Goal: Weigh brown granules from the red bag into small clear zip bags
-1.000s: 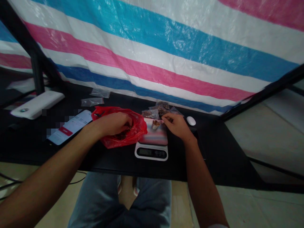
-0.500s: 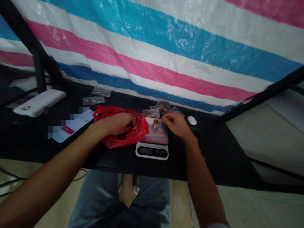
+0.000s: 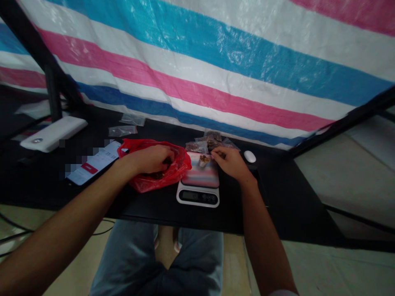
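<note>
makeshift stall, striped tarp (image 3: 216,70), digital scale (image 3: 198,196)

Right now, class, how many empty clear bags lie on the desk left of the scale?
2: one bag farther back, a second bag just nearer, both beyond the red bag. More could be hidden.

The left hand (image 3: 149,160) reaches into a red plastic bag (image 3: 175,172). The right hand (image 3: 230,164) pinches a small clear bag (image 3: 203,160) of brown pieces above a digital kitchen scale (image 3: 197,196).
</note>
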`<state>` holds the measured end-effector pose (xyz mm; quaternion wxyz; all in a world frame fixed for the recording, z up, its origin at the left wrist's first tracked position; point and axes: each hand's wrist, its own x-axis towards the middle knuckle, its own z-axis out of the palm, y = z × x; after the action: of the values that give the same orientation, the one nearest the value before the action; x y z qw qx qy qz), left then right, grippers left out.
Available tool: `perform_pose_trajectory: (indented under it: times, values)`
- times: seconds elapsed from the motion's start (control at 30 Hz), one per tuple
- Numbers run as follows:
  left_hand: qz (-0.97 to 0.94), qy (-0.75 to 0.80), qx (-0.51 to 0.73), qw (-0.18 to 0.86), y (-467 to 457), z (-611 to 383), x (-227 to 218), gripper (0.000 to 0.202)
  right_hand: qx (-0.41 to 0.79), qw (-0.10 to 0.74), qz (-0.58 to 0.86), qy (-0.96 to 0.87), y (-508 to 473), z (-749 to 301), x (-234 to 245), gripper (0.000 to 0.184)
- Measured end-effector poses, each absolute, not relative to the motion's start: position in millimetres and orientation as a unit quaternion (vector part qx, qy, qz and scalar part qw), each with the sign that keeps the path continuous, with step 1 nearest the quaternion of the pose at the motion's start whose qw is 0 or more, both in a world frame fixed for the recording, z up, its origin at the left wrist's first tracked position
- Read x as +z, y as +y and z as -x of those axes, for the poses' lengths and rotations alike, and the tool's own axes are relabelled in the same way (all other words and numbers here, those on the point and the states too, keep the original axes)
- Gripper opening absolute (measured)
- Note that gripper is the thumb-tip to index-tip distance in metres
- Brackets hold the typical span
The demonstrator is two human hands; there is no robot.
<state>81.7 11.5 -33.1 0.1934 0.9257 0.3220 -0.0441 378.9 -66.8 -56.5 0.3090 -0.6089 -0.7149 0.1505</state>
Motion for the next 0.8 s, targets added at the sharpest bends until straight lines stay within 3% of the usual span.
perform_pose_trajectory:
  times: [0.8]
  values:
    - [-0.916, 0.344, -0.038, 0.205, 25, -63, -30, 0.023, 0.142, 0.302, 0.609, -0.719, -67, -379, -56, 0.017]
